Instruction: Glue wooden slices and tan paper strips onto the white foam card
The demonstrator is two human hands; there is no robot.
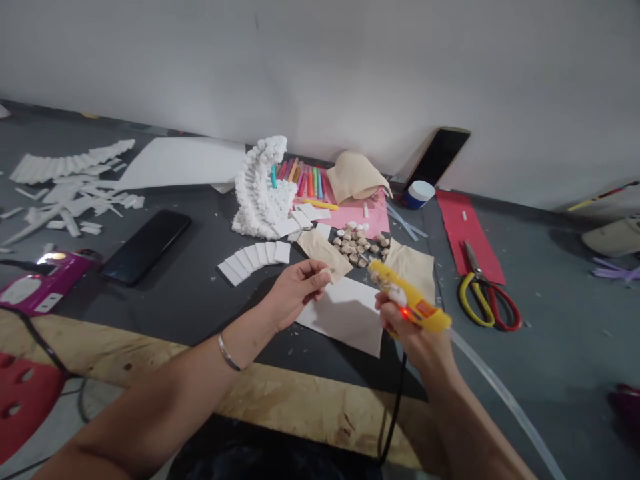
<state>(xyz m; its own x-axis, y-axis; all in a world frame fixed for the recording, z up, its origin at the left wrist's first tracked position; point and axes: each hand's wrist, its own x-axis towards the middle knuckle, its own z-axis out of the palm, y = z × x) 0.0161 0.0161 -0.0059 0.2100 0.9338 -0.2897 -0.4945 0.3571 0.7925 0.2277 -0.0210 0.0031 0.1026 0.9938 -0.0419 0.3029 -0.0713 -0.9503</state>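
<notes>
My right hand (pixel 405 327) grips a yellow hot glue gun (pixel 413 300), its nozzle pointing up and left, with a red light glowing and a black cord (pixel 395 407) hanging down. My left hand (pixel 295 293) is raised close to the nozzle, thumb and fingertips pinching a small white piece (pixel 326 275). Below the hands lies a white paper sheet (pixel 343 317). Nearby are a row of white foam squares (pixel 253 260), beige paper pieces (pixel 323 255), and a dark tray of small round beads (pixel 360 245). Behind them stands a curved white foam sculpture (pixel 263 190).
Red-handled scissors (pixel 487 297) lie right of a red paper strip (pixel 467 233). Further back are coloured pastels (pixel 305 180), a blue jar (pixel 420 195), and a leaning phone (pixel 439 157). On the left are another phone (pixel 145 247), a pink device (pixel 45 283), and white foam strips (pixel 70 193).
</notes>
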